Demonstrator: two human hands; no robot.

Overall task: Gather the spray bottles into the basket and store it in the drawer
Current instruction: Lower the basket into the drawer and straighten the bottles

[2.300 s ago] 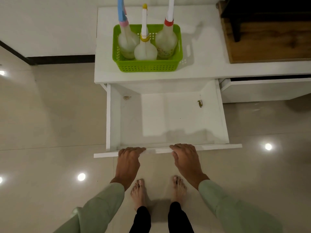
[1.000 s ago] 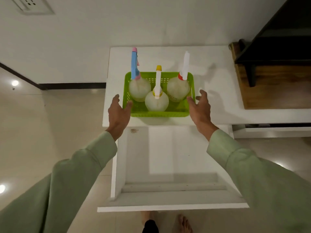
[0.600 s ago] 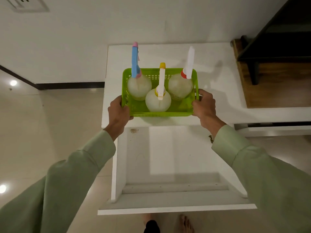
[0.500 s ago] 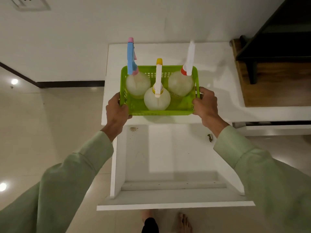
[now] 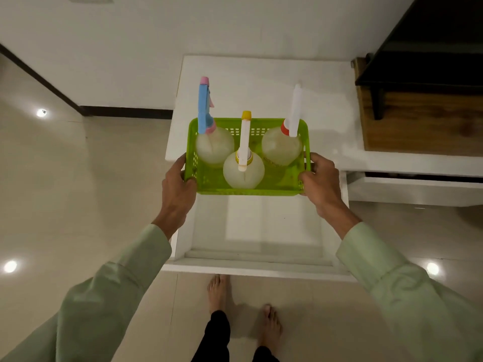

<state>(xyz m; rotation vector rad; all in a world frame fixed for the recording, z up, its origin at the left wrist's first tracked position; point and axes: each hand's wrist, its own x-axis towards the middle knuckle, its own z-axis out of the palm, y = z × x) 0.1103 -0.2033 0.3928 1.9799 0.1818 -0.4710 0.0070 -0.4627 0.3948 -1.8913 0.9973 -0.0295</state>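
Green basket [image 5: 248,190] with three spray bottles, gripped at its two short ends above the open drawer [image 5: 257,261].

Left hand [image 5: 177,190] closed on the left rim, right hand [image 5: 320,185] closed on the right rim. Three bottles standing upright inside: blue-headed bottle [image 5: 213,145] at rear left, white-headed bottle [image 5: 281,148] at rear right, yellow-capped bottle [image 5: 243,172] in front centre. Spray heads pointing away, toward the wall. No readable writing on any label. Long side of the basket running left to right, at the front edge of the white counter [image 5: 261,82].
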